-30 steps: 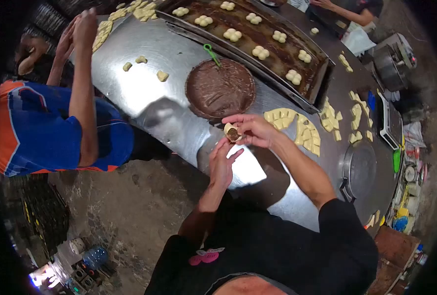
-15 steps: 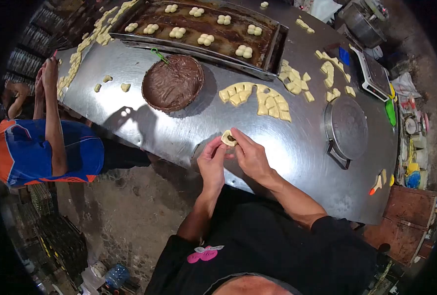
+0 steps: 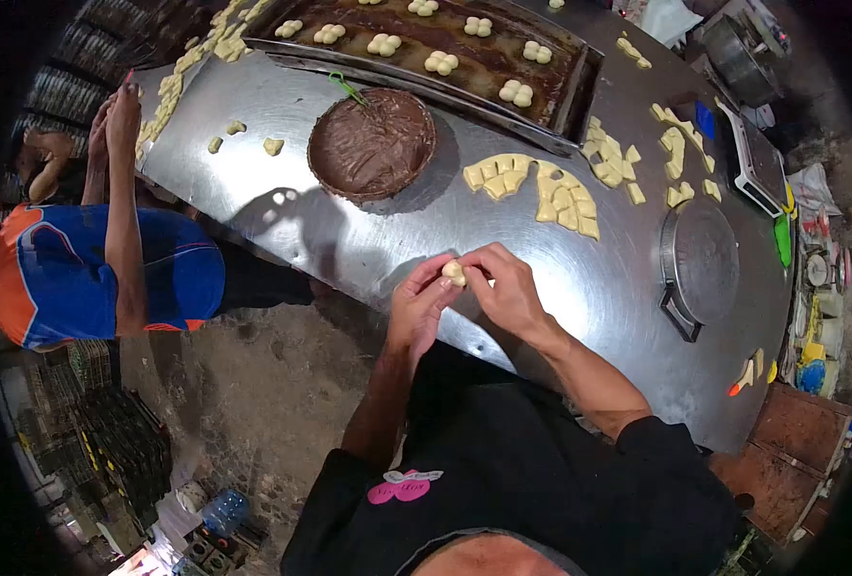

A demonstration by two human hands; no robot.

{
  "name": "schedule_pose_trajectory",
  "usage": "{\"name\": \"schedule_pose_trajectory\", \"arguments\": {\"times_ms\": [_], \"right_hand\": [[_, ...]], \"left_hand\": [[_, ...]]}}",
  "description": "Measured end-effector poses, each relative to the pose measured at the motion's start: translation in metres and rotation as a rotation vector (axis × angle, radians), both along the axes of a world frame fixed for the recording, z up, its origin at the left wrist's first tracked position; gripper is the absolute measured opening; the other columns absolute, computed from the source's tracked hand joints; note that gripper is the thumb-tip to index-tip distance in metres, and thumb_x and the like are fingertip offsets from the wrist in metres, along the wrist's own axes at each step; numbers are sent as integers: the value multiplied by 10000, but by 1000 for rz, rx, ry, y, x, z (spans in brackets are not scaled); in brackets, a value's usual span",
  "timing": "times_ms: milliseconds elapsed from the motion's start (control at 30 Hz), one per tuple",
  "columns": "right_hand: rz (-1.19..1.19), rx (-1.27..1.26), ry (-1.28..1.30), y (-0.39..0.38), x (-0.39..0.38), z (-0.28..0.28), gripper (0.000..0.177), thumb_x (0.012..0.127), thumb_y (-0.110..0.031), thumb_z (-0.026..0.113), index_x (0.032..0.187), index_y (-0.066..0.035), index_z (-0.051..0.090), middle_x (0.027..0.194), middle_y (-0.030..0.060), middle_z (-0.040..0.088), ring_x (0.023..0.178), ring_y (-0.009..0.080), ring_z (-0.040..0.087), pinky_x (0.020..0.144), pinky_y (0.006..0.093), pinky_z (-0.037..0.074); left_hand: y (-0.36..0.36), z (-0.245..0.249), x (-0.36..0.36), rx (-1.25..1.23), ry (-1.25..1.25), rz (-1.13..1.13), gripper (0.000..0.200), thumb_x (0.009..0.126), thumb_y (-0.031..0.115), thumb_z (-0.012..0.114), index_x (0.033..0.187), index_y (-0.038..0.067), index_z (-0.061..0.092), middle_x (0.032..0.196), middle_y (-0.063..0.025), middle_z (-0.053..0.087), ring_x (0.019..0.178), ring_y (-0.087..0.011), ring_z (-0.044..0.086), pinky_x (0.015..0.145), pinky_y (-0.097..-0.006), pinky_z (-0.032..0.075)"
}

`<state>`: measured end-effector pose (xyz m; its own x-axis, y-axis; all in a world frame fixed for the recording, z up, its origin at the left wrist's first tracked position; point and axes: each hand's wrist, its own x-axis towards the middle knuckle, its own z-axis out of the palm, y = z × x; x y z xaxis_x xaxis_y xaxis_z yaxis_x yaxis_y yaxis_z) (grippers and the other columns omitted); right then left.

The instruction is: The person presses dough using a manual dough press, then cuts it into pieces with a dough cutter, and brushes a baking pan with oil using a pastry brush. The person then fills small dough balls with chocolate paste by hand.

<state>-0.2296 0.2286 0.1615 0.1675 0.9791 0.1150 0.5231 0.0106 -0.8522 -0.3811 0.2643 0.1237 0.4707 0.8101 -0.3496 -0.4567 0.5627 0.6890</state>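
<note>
Between my two hands, above the table's near edge, is a small pale dough ball (image 3: 455, 274), its top gathered together. My left hand (image 3: 420, 302) cradles it from the left with closed fingers. The fingers of my right hand (image 3: 505, 290) pinch it from the right. Farther off stands a round pan of brown chocolate filling (image 3: 373, 144), with a green-handled tool (image 3: 348, 87) stuck in it. Cut dough pieces (image 3: 565, 200) lie in a curved patch beyond my right hand.
A baking tray (image 3: 579, 72) with clustered dough balls spans the back of the metal table (image 3: 599, 365). At right are a round lidded pan (image 3: 702, 259) and a scale (image 3: 754, 163). A co-worker in a blue and orange shirt (image 3: 109, 269) stands at left.
The dough in my hands was open with dark filling showing; now it is closed over into a ball. The view has shifted, so the table's things appear farther right.
</note>
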Motion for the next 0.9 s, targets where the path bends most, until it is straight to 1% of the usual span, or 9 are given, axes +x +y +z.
{"name": "schedule_pose_trajectory", "arguments": {"times_ms": [100,167,200,300,333,467,533,700,900], "right_hand": [[-22,183,133,6,-18,11,126,825,-28,647,949,-8,663,881,113,643,757,237,648,666,323,519],[50,206,-55,9,-18,13,123,818,-14,637,940,-24,635,869,112,628,788,298,639,673,352,520],[71,168,-53,12,-16,11,136,809,-26,661,945,-27,665,854,97,650,713,253,637,646,333,516],[95,145,-208,20,-5,17,114,793,-41,676,907,-47,667,814,77,646,678,245,611,624,346,491],[37,193,-259,21,-5,20,69,781,-60,690,844,-64,660,781,63,640,674,237,590,645,347,448],[8,228,-300,13,9,17,94,770,-70,704,852,-69,658,791,58,643,737,234,594,690,343,412],[-91,167,-257,3,17,5,143,765,-79,708,903,-68,670,835,52,648,781,227,593,708,336,389],[-173,308,-280,-30,24,21,116,768,-85,703,878,-75,668,808,32,649,753,209,591,703,338,378],[-118,218,-388,-64,46,16,180,757,-89,713,929,-92,664,831,28,640,778,202,583,708,340,376]], "left_hand": [[9,-5,-8,-20,-50,81,315,942,41,549,1250,-29,549,1092,-111,629,1016,-173,615,888,-306,523],[16,-5,-17,-60,-5,17,298,952,50,540,1236,-39,558,1102,-112,628,1002,-174,620,883,-302,523],[19,0,-17,8,-7,-6,294,954,57,540,1228,-47,561,1109,-114,629,987,-174,625,876,-302,524],[28,-7,-17,42,-46,-88,297,955,64,535,1223,-63,560,1127,-121,628,977,-174,629,866,-302,525],[32,-10,-18,13,-78,-139,303,955,63,530,1226,-71,556,1138,-127,627,982,-174,629,863,-302,525],[39,-5,-3,57,-72,-313,338,944,42,529,1261,-77,524,1164,-139,615,1025,-179,620,881,-296,524],[32,14,9,-64,-121,-232,376,936,21,524,1298,-74,491,1196,-146,598,1054,-192,614,912,-295,521],[-1,5,30,-35,-100,-156,386,942,29,516,1318,-53,486,1209,-149,595,1068,-202,611,939,-301,515],[-29,4,53,61,-88,-172,304,933,40,534,1223,-46,562,1142,-129,626,1053,-194,610,912,-323,515]]}}
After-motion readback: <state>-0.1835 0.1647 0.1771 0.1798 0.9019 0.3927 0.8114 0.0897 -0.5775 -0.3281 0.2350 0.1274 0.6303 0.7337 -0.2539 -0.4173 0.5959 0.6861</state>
